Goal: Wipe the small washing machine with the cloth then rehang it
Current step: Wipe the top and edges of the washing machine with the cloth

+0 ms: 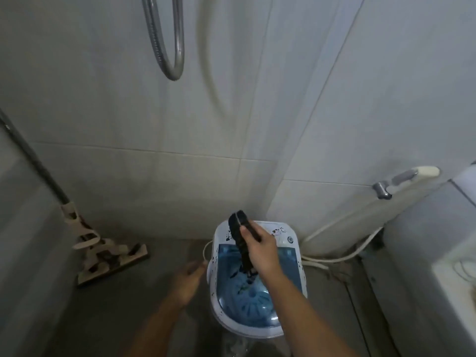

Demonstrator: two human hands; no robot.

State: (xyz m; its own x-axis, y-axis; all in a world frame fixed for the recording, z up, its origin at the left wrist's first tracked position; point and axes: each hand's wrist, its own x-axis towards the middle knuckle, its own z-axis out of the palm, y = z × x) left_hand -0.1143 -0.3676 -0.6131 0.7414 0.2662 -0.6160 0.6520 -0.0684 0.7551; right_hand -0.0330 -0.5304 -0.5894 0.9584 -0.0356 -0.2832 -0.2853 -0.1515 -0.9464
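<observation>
1. On the grey bathroom floor at left, we see a beige flat mop (pixel 108 256), its handle propped against the tiled wall.
2. Our left hand (pixel 186 279), blurred, reaches toward the machine's left rim, probably to steady it; whether its fingers are spread or closed we cannot tell.
3. The small white washing machine with a translucent blue lid (pixel 255 300) stands centrally below us.
4. Our right hand (pixel 260 249), forearm extended, pinches the dark ribbed cloth (pixel 240 235), which dangles over the lid, ready for wiping.

Mop (pixel 103 251) left of washing machine (pixel 291 256)
</observation>
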